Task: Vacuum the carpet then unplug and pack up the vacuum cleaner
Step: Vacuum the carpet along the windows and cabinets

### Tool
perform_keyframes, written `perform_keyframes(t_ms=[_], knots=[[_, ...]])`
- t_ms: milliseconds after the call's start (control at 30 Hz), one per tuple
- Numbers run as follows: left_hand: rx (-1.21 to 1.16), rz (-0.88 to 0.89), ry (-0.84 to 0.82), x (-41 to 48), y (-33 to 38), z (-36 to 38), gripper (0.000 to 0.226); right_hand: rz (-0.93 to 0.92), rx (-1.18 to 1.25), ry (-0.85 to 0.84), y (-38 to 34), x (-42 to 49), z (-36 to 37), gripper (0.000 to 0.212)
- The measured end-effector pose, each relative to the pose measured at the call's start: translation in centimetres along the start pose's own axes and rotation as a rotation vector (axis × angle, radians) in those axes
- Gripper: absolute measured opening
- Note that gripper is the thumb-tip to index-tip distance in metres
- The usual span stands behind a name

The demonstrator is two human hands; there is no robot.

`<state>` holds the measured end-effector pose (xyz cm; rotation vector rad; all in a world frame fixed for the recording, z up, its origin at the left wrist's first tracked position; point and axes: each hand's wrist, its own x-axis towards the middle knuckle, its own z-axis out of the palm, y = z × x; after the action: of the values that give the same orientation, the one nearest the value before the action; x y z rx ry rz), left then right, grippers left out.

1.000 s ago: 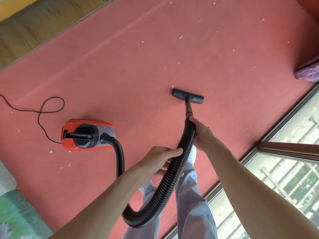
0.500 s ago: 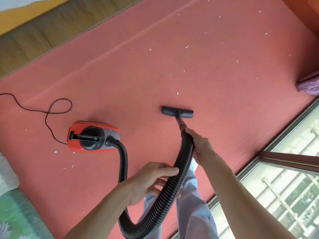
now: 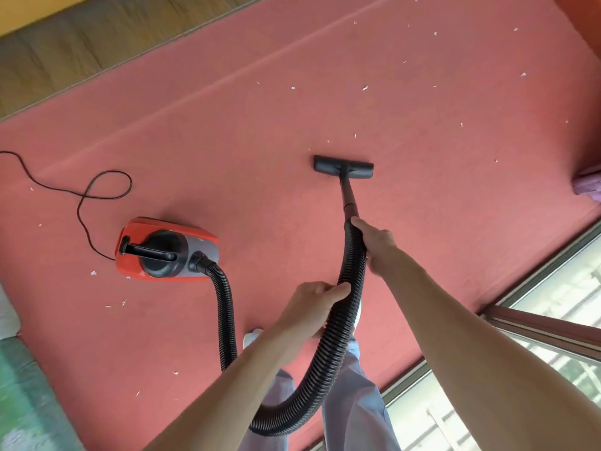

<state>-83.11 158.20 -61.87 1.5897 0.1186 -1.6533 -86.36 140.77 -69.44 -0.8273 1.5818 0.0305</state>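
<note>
**On the red carpet [image 3: 227, 125], two hands steer the black ribbed flexible hose [image 3: 328, 353]**

Near the middle of the frame the flat black floor nozzle [image 3: 343, 167] lies on the carpet at the end of a short dark rigid wand [image 3: 348, 196]. The right hand [image 3: 377, 245] has its fingers curled round the hose's top end, just below the wand. The left hand [image 3: 312, 304], lower in the frame, wraps thumb and fingers round the hose.

At centre left sits the red-and-grey canister vacuum cleaner [image 3: 166, 249], its black carry handle on top. A thin black power cord [image 3: 97, 190] loops away to the left edge. Small white scraps [image 3: 365, 88] dot the upper right of the carpet, and a few lie lower left, so vacuuming looks far from done.

The hose will likely bend and sag, so it gives little steering. The stiff wand and hose cuff are the better hold for pushing the nozzle. The canister looks compact and is probably light enough to lift by its handle. The cord is limp and could tangle, so unplugging is best done by gripping the plug, which is out of view.
</note>
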Motion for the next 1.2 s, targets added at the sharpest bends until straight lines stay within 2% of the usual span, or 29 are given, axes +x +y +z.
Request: perform_keyframes(t_ms=[100, 200, 333, 500, 733, 833, 933, 1033, 1200], knots=[[-0.102, 0.0, -0.139, -0.2, 1.3, -0.1, 0.031, 0.004, 0.036, -0.08, -2.4, -0.4, -1.3, 0.058], [-0.135, 0.008, -0.321, -0.9, 3.2, -1.2, 0.036, 0.026, 0.074, -0.163, -4.2, -1.6, -2.8, 0.051], [-0.053, -0.007, -0.393, -0.7, 5.7, -1.8, 0.033, 0.069, 0.029, -0.212, -5.5, -1.9, -3.6, 0.046], [-0.123, -0.012, -0.347, 0.8, 6.8, -0.4, 0.027, 0.056, -0.049, -0.239, -7.5, 0.3, -2.3, 0.05], [-0.192, 0.024, 0.077, 4.9, 8.5, 1.6, 0.031, -0.02, -0.185, -0.204, -11.6, 5.6, 1.2, 0.056], [-0.22, 0.064, 0.159, 6.1, 10.0, 2.1, 0.032, -0.068, -0.21, -0.189, -13.2, 7.0, 2.2, 0.054], [-0.213, 0.102, 0.127, 6.3, 11.2, 1.9, 0.037, -0.078, -0.198, -0.202, -14.3, 7.0, 2.2, 0.053], [-0.197, 0.112, -0.029, 5.1, 12.5, 0.6, 0.039, -0.021, -0.116, -0.229, -14.9, 5.9, 0.4, 0.051], [-0.093, 0.091, -0.231, 2.8, 15.3, -0.7, 0.029, 0.11, 0.095, -0.284, -14.1, 2.6, -3.9, 0.023]])
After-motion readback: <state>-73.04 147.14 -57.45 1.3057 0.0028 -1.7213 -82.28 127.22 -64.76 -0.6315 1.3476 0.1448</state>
